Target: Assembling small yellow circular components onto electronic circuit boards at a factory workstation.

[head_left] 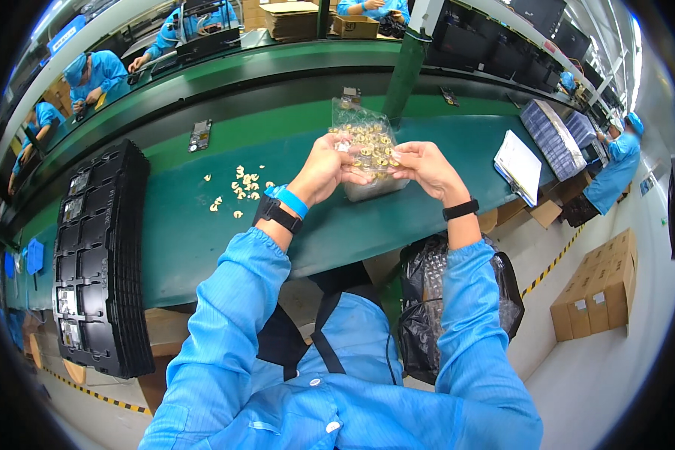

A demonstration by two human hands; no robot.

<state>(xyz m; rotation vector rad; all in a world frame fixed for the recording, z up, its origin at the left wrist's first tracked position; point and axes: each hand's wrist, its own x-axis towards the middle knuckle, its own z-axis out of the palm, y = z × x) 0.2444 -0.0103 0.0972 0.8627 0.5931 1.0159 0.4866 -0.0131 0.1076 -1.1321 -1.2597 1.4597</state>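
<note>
In the upper centre of the frame, a clear, crinkled plastic packet of small round yellow parts [370,139] is held up over the flat dark-green work surface [191,259]. The bare left hand [324,166] curls nearly closed on its left edge, while the bare right hand [432,169] pinches its right edge, thumb against fingers. It looks light, limp and rather slippery, probably best gripped by its edges.
</note>
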